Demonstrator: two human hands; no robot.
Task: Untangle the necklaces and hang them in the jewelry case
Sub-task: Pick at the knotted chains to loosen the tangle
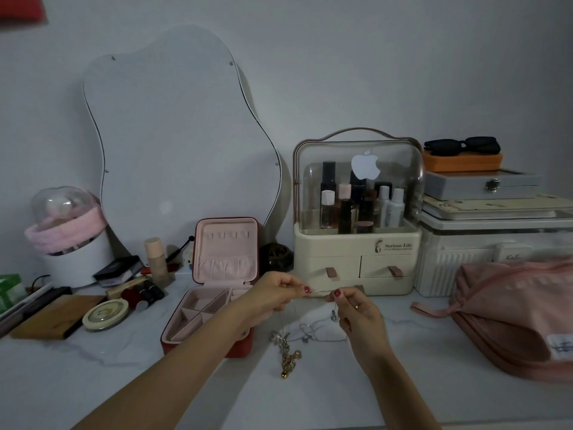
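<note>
- I hold a thin silver chain stretched taut between my two hands, lifted above the worktop, I judge to pull it free of the tangle below.
- My left hand pinches the chain's left end between thumb and forefinger; my right hand pinches the right end the same way.
- The remaining necklaces lie in one knotted heap just near of my hands; I cannot count the strands.
- One jewelry case stands open just left of them, lid upright so its hooks face me; none hangs there yet.
</note>
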